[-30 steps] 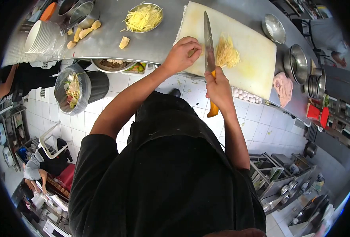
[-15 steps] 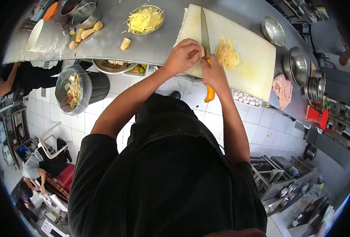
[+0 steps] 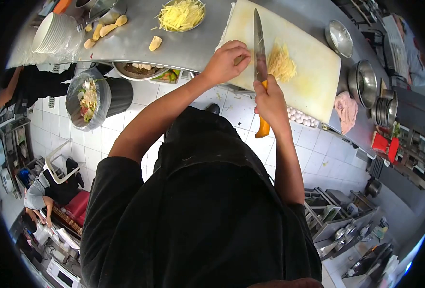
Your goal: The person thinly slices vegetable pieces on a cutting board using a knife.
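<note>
My right hand is wrapped round the orange handle of a kitchen knife. Its long blade points away over the white cutting board. Just right of the blade lies a pile of fine pale-yellow shreds, like ginger or potato. My left hand hovers at the board's near left edge, fingers curled in, apart from the blade. Whatever those fingers hold, if anything, is hidden. To the left on the steel counter, a bowl holds more yellow shreds, and a peeled chunk sits nearby.
More peeled pieces lie left, beside stacked white bowls. Metal bowls and a pink cloth are on the right. Eggs show below the board's edge. A lined bin stands on the floor. Other people are at left.
The knife has moved right, away from my left hand, and its blade is turned more face-on. My left hand has drawn back slightly from the blade. The whole view has shifted a little.
</note>
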Tool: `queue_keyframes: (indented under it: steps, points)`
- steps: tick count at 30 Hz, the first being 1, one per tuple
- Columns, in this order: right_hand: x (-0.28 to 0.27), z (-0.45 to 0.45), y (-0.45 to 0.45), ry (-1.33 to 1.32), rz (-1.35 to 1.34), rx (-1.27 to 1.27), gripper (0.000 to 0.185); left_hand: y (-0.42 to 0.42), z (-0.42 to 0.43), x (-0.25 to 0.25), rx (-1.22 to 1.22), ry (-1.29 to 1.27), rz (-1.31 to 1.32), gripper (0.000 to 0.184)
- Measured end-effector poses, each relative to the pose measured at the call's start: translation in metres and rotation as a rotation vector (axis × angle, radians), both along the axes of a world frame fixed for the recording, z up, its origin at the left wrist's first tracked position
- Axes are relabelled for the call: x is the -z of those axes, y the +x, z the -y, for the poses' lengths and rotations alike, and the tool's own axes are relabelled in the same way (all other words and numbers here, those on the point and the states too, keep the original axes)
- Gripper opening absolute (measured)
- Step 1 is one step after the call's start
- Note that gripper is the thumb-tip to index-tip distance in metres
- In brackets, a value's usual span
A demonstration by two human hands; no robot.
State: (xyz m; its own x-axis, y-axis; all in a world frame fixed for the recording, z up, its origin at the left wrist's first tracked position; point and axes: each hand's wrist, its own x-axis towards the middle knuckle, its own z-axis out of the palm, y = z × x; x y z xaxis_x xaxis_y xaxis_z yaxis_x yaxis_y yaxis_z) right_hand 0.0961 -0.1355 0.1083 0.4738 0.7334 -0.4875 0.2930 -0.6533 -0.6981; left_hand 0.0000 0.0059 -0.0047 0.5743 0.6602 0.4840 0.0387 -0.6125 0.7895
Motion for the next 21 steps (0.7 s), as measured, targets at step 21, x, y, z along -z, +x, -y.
queue_keyframes:
  steps: [21]
  points:
    - [0.021, -0.029, 0.01, 0.106, -0.015, 0.04, 0.029, -0.001, 0.001, 0.001, 0.007, -0.055, 0.017, 0.01]
